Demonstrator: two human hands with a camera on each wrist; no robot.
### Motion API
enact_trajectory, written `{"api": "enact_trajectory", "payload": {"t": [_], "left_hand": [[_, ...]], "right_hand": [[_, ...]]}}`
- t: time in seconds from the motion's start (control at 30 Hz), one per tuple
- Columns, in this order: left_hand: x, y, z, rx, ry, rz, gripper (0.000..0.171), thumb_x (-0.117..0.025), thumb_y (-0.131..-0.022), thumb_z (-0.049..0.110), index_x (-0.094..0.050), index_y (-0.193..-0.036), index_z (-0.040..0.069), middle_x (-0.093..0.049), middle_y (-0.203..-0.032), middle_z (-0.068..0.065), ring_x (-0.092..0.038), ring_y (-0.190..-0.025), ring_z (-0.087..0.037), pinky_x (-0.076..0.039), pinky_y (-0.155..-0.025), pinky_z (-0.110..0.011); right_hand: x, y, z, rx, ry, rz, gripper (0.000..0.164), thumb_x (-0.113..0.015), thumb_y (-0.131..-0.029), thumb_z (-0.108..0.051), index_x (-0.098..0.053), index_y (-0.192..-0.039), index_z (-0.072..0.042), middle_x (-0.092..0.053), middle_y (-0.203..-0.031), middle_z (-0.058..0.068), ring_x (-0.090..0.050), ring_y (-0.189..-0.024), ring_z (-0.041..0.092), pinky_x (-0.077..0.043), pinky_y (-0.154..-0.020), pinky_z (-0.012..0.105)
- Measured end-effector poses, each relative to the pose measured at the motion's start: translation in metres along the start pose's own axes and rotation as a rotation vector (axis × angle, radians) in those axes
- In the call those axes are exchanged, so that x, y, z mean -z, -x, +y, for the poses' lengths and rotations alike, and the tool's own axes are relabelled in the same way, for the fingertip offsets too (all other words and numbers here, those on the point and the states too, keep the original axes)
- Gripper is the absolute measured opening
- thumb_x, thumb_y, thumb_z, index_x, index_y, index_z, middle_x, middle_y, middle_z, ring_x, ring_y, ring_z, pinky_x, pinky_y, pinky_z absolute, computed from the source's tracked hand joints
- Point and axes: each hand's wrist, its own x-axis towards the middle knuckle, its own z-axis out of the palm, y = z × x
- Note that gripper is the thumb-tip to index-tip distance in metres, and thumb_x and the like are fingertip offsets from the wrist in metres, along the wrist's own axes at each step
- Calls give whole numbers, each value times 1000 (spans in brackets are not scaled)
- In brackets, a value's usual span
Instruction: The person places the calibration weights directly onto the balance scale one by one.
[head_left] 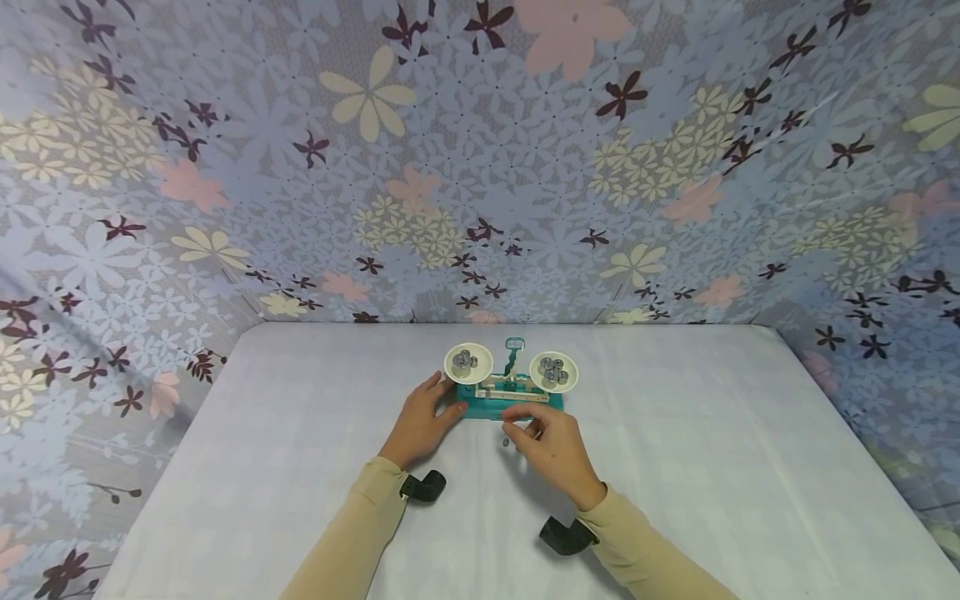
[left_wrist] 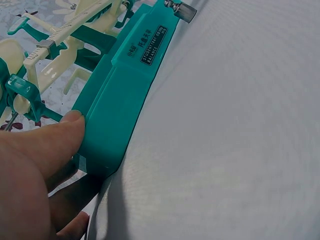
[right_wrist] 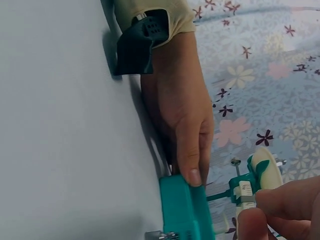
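A teal student balance [head_left: 482, 410] stands on the table with two cream pans. Several metal weights [head_left: 464, 363] sit in the left pan [head_left: 486, 372], and several more [head_left: 553, 372] in the right pan [head_left: 572, 382]. My left hand [head_left: 422, 425] grips the left end of the base, thumb [left_wrist: 72, 127] on its front side, other fingers partly hidden beneath. My right hand [head_left: 557, 450] hovers before the base with thumb and index finger bent towards each other; nothing shows between them. Below those fingertips a small knobbed weight [head_left: 506, 442] is on the table, close to the base [left_wrist: 120, 100].
A pale cloth covers the table [head_left: 300, 400]. Flower-patterned fabric [head_left: 480, 167] rises behind it and at both sides. The scale beam [left_wrist: 72, 25] carries a grey rider [left_wrist: 46, 44]. Black wrist cameras [head_left: 567, 536] are strapped on both wrists.
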Motion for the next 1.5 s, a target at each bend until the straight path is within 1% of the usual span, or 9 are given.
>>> {"api": "enact_trajectory", "payload": {"t": [0.13, 0.23, 0.33, 0.47, 0.63, 0.77, 0.9, 1.17, 1.5], "left_hand": [[0, 1, 1, 6, 4, -1, 56, -62, -99, 34, -53, -145, 2, -43, -152, -24, -36, -143, -42, -29, -117, -59], [0, 2, 1, 5, 11, 1, 57, -62, -99, 34, -52, -145, 1, -42, -153, -25, -36, -143, -43, -28, -117, -59], [-1, 3, 1, -10, 14, 13, 58, -62, -99, 35, -53, -144, -1, -43, -151, -26, -37, -142, -45, -29, -116, -61], [-2, 3, 0, -34, 0, 27, 59, -61, -100, 38, -53, -143, -2, -44, -150, -28, -39, -139, -47, -31, -114, -63], [-2, 2, 0, -11, 12, 9, 57, -62, -99, 34, -52, -144, 0, -43, -152, -26, -37, -142, -44, -29, -116, -60], [-1, 1, -1, 3, 0, -3, 56, -63, -99, 33, -52, -145, 2, -43, -153, -24, -36, -143, -42, -29, -117, -58], [-2, 0, -1, 10, -4, -8, 57, -63, -99, 34, -52, -145, 3, -42, -153, -23, -36, -143, -41, -29, -117, -58], [-1, 1, 1, 14, 9, -7, 57, -63, -99, 34, -52, -145, 3, -42, -154, -23, -36, -143, -42, -29, -117, -59], [0, 1, 0, -11, 5, -1, 56, -62, -100, 34, -53, -144, 2, -43, -153, -24, -36, -143, -42, -29, -117, -58]], "right_hand": [[-1, 1, 4, -28, -16, -17, 12, -75, -89, -5, -77, -102, -6, -71, -81, -1, -54, -51, 10, -38, -43, 21], [-2, 2, 7, -42, -27, -29, 13, -74, -90, -5, -77, -102, -5, -71, -82, 2, -55, -51, 12, -38, -43, 21], [-3, 2, 9, -54, -41, -37, 13, -73, -90, -5, -77, -103, -4, -71, -82, 5, -56, -51, 13, -38, -43, 21], [-4, 2, 12, -70, -56, -37, 13, -74, -90, -4, -76, -102, -4, -71, -82, 4, -56, -52, 13, -40, -44, 21], [-5, 2, 16, -80, -65, -35, 13, -74, -89, -4, -76, -102, -3, -71, -84, 0, -58, -54, 18, -42, -45, 21], [-6, 1, 18, -94, -71, -38, 13, -74, -89, -4, -76, -102, -3, -71, -88, 1, -60, -56, 23, -43, -45, 22], [-7, 1, 20, -109, -67, -39, 13, -75, -89, -4, -76, -102, -4, -72, -90, 2, -60, -56, 22, -43, -46, 22], [-8, 1, 25, -122, -69, -56, 14, -75, -88, -3, -76, -102, -4, -72, -90, 3, -59, -56, 15, -43, -48, 21], [-8, 2, 28, -163, -70, -88, 14, -74, -89, -4, -76, -102, -4, -69, -82, 0, -58, -59, 13, -43, -52, 21]]}}
